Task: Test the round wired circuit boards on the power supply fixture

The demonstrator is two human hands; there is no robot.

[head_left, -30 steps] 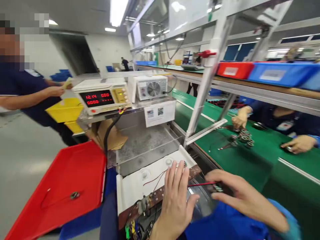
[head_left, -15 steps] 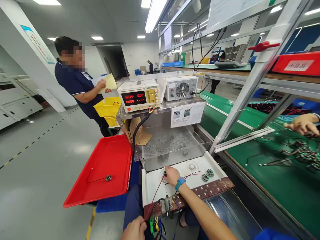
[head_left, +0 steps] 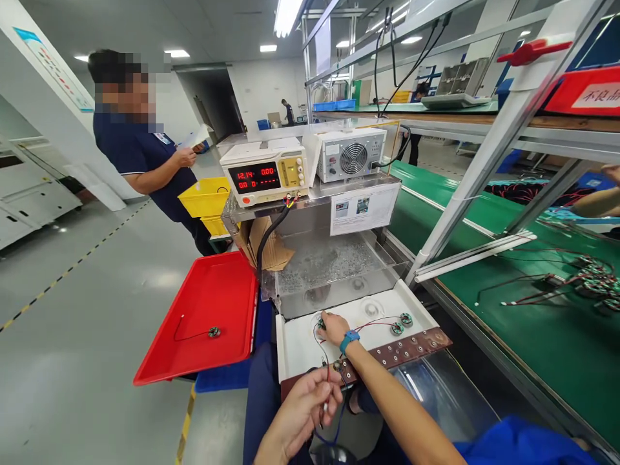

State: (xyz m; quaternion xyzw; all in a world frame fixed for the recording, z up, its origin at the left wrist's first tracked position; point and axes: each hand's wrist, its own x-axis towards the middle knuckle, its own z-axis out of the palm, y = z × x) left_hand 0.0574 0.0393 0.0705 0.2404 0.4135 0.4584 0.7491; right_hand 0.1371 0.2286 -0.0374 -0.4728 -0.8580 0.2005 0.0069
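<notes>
My right hand, with a blue watch at the wrist, is closed on a small round motor with a green circuit board. It holds the motor over the left part of the white tray; the fingers partly hide it. Nearer to me, my left hand pinches the thin wires that run down from this motor. Two similar motors with red wires lie at the tray's right side. Along the tray's front edge runs a brown strip with several metal studs.
A red tray on the left holds one motor. Behind the white tray stand a clear cover and a power supply. On the right, motors lie on a green belt. Another person stands back left.
My left hand has risen and moved right, from the lower edge to below the brown strip, with the wires still in it. My right hand stays at the same spot in the tray.
</notes>
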